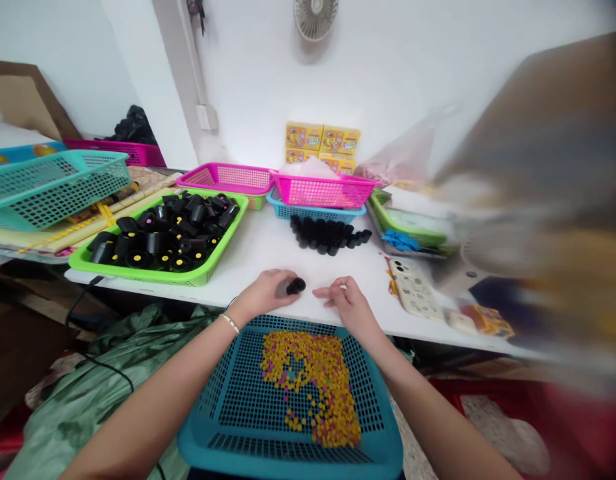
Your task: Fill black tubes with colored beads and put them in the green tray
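Held in my left hand (269, 291) is a short black plastic cylinder (296, 286), tilted with one end toward my right hand. My right hand (349, 301) is just right of it, apart from the cylinder, its fingers bent inward and partly closed; whatever they pinch, if anything, is too small to make out. Below both hands a teal basket (213, 427) holds many small yellow and pink round pieces (333, 380). Behind my hands, a cluster of black cylinders (323, 233) stands on the white table (268, 247).
To the left, a green basket (208, 270) is filled with black cylinders, some with yellow centres. Pink baskets (328, 192) stand at the back, before yellow boxes (322, 138). On the right lie a phone (415, 288) and a blue crumpled item (401, 240). A blurred shape fills the far right.
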`<move>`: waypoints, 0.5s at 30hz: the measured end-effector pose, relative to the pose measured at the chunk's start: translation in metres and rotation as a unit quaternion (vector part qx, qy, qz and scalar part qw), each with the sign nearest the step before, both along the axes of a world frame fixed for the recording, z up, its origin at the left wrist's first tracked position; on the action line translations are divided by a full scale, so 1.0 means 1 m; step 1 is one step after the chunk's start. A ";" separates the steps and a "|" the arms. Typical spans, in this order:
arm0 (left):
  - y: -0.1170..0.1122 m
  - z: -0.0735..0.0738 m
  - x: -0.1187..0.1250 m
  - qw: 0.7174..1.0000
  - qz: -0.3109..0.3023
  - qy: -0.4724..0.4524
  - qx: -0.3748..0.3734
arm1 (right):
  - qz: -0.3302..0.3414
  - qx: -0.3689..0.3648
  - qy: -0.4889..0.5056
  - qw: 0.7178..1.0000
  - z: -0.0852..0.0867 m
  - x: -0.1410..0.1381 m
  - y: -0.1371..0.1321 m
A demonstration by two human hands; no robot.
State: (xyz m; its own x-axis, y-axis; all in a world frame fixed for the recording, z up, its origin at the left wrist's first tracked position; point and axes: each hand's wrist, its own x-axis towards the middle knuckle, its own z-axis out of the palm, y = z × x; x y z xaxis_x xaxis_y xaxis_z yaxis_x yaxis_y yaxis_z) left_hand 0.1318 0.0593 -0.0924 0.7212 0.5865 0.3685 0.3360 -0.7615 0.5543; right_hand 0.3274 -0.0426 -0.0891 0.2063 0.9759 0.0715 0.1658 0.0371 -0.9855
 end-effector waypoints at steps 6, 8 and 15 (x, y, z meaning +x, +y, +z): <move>0.001 0.000 -0.001 0.999 0.006 -0.012 -0.044 | 0.048 0.075 -0.309 0.947 -0.015 0.031 0.028; 0.001 0.000 0.000 0.999 0.009 -0.013 -0.045 | 0.053 0.082 -0.325 0.941 -0.014 0.036 0.031; 0.004 0.000 0.002 0.998 0.013 -0.007 -0.055 | 0.026 0.027 -0.360 0.932 0.014 0.053 0.027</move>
State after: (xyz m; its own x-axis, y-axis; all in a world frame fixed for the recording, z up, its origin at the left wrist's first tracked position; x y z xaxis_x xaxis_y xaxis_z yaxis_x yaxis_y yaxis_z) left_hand 0.1339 0.0637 -0.0929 0.7006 0.6429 0.3096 0.3472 -0.6862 0.6392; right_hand 0.3803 -0.0154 -0.0754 0.0391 0.9742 0.2222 0.7805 0.1090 -0.6156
